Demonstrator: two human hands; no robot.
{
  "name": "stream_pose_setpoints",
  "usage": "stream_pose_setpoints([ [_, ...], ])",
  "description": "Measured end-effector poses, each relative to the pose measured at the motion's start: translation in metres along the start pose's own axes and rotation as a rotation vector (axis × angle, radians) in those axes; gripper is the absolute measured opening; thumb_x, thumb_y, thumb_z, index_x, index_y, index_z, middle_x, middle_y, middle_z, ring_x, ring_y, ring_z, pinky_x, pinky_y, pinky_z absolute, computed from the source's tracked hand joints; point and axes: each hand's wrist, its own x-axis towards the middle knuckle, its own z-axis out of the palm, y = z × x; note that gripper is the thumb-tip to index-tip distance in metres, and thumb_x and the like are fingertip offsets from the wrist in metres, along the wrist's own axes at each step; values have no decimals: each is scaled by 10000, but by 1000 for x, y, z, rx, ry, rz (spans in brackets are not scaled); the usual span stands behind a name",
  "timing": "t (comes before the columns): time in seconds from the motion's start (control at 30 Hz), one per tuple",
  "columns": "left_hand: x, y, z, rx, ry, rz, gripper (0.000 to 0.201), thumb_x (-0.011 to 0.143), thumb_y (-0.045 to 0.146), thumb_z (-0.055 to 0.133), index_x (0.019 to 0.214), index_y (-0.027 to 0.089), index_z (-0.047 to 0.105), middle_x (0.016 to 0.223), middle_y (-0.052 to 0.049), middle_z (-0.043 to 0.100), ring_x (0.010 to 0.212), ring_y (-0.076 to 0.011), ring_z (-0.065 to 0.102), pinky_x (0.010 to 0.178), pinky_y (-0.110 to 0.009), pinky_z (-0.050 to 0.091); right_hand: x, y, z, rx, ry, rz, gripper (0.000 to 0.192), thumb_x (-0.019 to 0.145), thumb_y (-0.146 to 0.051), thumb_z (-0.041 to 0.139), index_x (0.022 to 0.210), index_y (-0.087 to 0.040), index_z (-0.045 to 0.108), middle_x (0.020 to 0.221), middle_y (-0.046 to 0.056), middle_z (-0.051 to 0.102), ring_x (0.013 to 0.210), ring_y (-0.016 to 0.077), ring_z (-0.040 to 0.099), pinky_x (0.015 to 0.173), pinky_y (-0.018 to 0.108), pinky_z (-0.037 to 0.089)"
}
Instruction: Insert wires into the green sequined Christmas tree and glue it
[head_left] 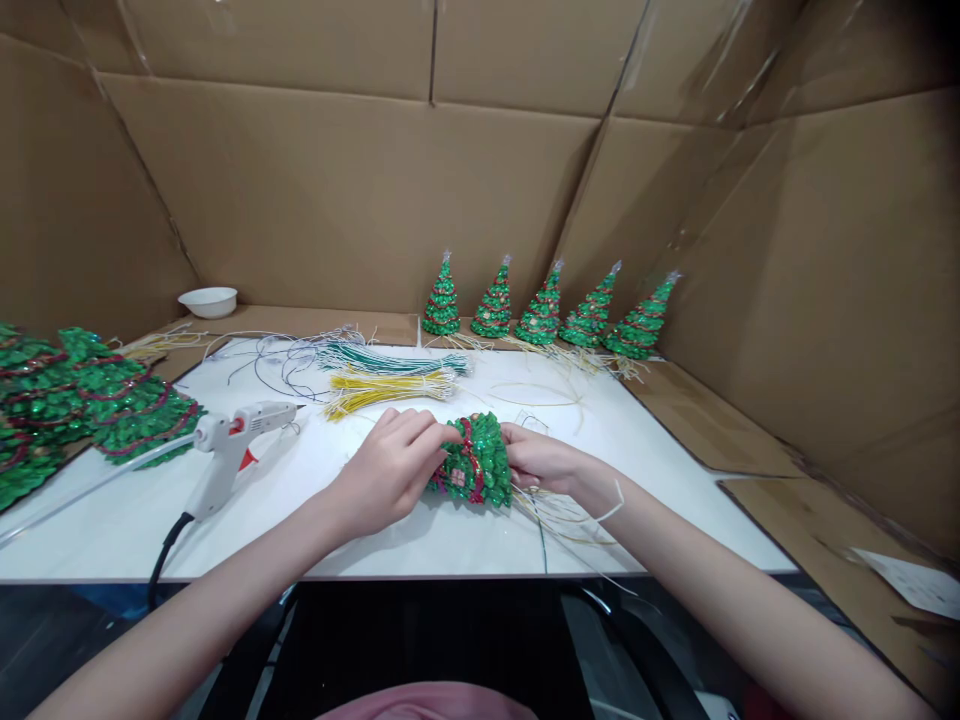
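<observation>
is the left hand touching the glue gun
Apart. The head view shows white table between the left hand and the glue gun; its fingers are on the tree instead.

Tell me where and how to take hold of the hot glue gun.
Best take the white glue gun by its handle, below the red trigger, with the left hand coming from the near table edge. The handle slants toward that edge, so a palm could wrap it. The nozzle points right and may be hot; the glue stick juts from the rear.
</observation>
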Motion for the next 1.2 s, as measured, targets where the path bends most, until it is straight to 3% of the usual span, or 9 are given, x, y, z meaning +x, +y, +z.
stream_pose_setpoints([
  [0.23,-2,-8,4,-167,96,16,193,938,70,386,1007,165,539,847,-48,535,790,-157,496,696,-265,425,1,3,-2,3,-13,-7,29,550,-177,449,571,-188,432,337,-125,312,298,9,198,328,172,78],
  [0.57,6,-9,9,-71,174,76,206,884,22,418,905,173,556,754,-24,556,717,-149,493,657,-258,421,5,6,-5,4,-36,-16,95,552,-189,496,607,-194,418,387,-133,256,350,10,177,354,169,79],
  [0.8,10,-7,7,-37,103,89,221,889,37,403,947,170,570,802,-46,599,744,-157,524,661,-250,448,2,3,-3,0,-30,-31,104,566,-165,534,616,-186,446,413,-120,269,377,19,193,361,173,90],
  [0.97,10,-7,-1,105,33,56,144,946,201,454,1010,168,580,872,-65,623,796,-194,555,713,-310,449,1,-2,3,6,13,-43,169,563,-175,536,727,-180,497,462,-126,287,382,13,181,366,170,110],
  [1.1,11,-5,-2,142,-41,81,391,931,429,503,1246,197,499,1196,-116,607,1063,-261,560,879,-398,446,0,-4,6,1,32,-43,210,541,-196,554,746,-171,516,485,-124,300,386,9,211,372,170,137],
  [1.2,12,-4,0,109,-87,69,556,890,509,541,1347,221,407,1274,-117,589,1138,-272,548,928,-418,431,-1,-3,6,-3,43,-41,237,533,-190,549,768,-174,522,476,-129,289,378,11,213,368,169,135],
])
